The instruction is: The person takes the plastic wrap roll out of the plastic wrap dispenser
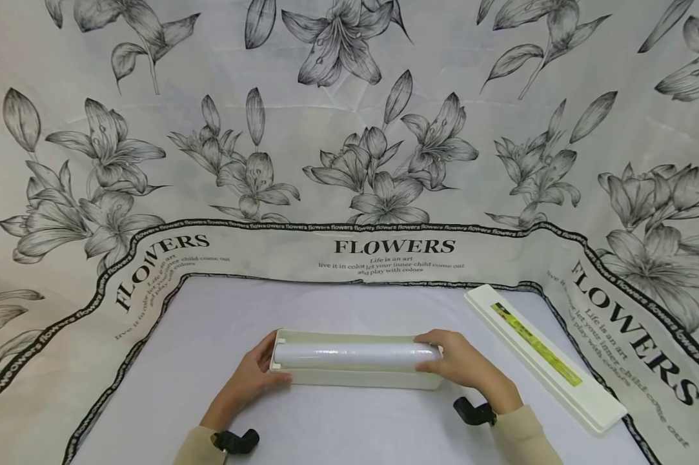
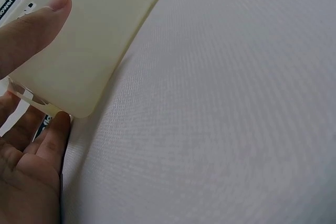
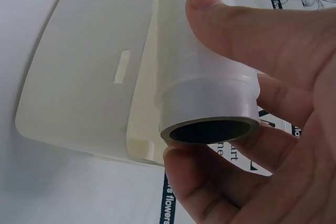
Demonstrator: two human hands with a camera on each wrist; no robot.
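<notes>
A long cream box [image 1: 361,380] lies lengthwise in front of me, its top uncovered. A roll of clear plastic wrap [image 1: 349,353] sits along the box in the head view. My left hand [image 1: 260,371] grips the box's left end, thumb on the near wall [image 2: 84,40] and fingers round the end. With the thumb and fingers of my right hand [image 1: 465,361] I hold the right end of the roll. The right wrist view shows the roll's hollow core end [image 3: 210,129] raised above the box wall [image 3: 79,77], which has a small slot.
A long white lid [image 1: 500,313] with a yellow-green label [image 1: 537,345] lies aslant at the right, over the cloth's dark border. White cloth [image 1: 326,426] covers the table. Behind it rises a flower-printed sheet [image 1: 384,161].
</notes>
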